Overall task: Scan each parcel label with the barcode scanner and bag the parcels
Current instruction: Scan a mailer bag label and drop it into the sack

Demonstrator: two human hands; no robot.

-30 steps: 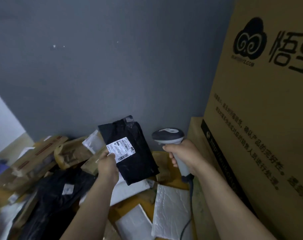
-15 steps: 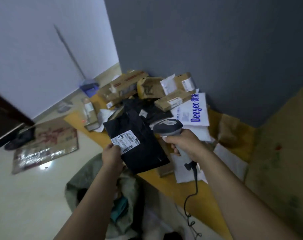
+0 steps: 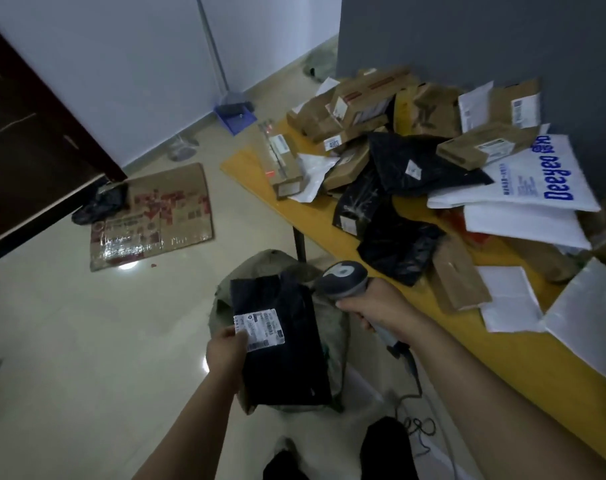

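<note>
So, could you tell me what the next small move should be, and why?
Probably lower the parcel into the sack and let go: the left hand holds it over the sack, while the right hand holds the scanner beside it.

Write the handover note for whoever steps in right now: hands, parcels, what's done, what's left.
Left hand: holds the black parcel by its left edge, label up, over the sack on the floor.
Right hand: grips the scanner, head toward the parcel.
Pile: boxes and mailers heaped on the table.
Done: one parcel picked and brought to the sack; whether its label was read does not show.
Left: scan it if needed, drop it in the sack, then scan and bag the pile.
</note>
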